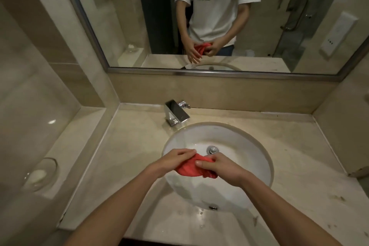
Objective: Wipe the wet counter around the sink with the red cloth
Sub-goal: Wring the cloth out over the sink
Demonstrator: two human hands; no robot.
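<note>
A bunched red cloth (pixel 191 168) hangs over the white round sink (pixel 259 152), held between both hands. My left hand (pixel 171 161) pinches its left end with curled fingers. My right hand (pixel 221 168) grips its right end, thumb on top. The beige stone counter (pixel 135 146) surrounds the sink, with water drops glinting near the front rim and a wet sheen below the faucet. Part of the cloth is hidden under my right hand.
A chrome faucet (pixel 176 114) stands behind the sink. A glass soap dish with white soap (pixel 39 174) sits on the lower ledge at left. A large mirror (pixel 219 16) fills the back wall and reflects a person. Walls close in both counter ends.
</note>
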